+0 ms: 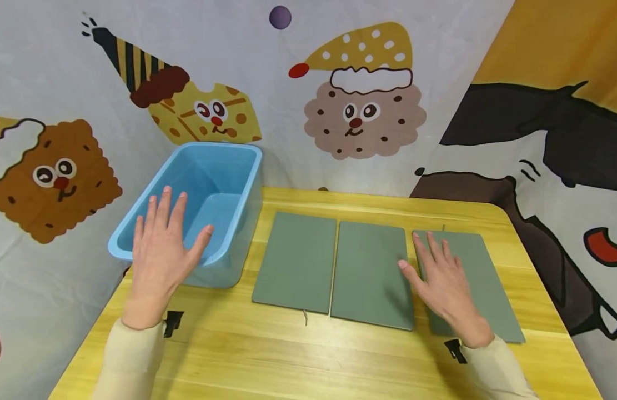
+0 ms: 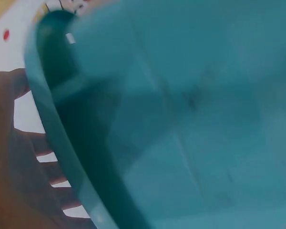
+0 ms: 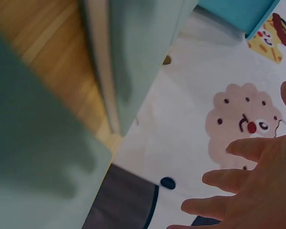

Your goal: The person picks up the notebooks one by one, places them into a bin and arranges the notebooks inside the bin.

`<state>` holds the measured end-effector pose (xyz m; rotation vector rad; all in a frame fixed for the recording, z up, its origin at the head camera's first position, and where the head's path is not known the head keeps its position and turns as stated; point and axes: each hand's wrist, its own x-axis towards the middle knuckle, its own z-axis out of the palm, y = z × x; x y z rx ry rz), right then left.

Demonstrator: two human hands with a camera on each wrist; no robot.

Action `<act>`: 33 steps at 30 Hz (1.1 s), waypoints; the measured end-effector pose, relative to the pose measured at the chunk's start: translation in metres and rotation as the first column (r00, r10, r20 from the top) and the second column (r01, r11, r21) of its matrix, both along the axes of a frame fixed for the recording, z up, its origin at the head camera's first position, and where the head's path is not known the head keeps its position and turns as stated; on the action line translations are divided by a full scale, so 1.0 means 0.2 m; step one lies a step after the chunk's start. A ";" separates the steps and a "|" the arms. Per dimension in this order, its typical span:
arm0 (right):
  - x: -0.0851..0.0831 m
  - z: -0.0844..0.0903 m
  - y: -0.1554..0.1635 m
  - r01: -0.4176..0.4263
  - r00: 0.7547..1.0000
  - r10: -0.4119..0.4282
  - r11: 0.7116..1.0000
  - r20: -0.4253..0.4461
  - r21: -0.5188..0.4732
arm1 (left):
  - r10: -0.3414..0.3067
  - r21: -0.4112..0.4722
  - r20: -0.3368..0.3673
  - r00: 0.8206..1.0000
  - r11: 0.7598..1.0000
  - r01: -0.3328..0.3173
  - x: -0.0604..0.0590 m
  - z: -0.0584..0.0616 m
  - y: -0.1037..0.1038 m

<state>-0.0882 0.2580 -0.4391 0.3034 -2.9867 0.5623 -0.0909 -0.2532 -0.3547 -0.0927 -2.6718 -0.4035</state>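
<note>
My left hand (image 1: 162,244) is held over the near left part of a blue plastic bin (image 1: 245,203), fingers straight and spread, nothing in its grasp. In the left wrist view, the fingers (image 2: 55,171) show beside the rim of the bin (image 2: 62,138). My right hand (image 1: 443,278) hovers with spread fingers over the left side of the right grey-green board (image 1: 493,289), its thumb towards the middle board (image 1: 370,266). A third such board, the left one (image 1: 298,258), lies between the middle board and the bin. In the right wrist view, the right hand (image 3: 257,181) holds nothing.
The yellow wood-grain table (image 1: 288,355) carries the bin and the row of flat boards. A thin cord (image 1: 305,318) sticks out from the left board's near edge, and another (image 1: 444,227) at the right board's far edge. A cartoon-printed cloth (image 1: 283,111) hangs behind the table.
</note>
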 end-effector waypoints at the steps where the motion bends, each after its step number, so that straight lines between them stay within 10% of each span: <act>1: 0.00 -0.01 0.02 0.007 1.000 -0.007 1.000 0.000 -0.002 | 0.017 0.014 0.007 1.000 1.000 -0.017 0.00 0.00 -0.03; 14: -0.01 -0.10 0.23 0.101 0.995 -0.101 0.995 0.028 -0.018 | 0.186 0.110 0.196 0.963 0.971 -0.211 -0.06 -0.05 -0.42; 33: 0.01 -0.18 0.54 0.222 0.963 -0.227 0.974 0.145 0.046 | 0.120 0.124 0.439 0.891 0.973 -0.193 -0.11 -0.04 -0.50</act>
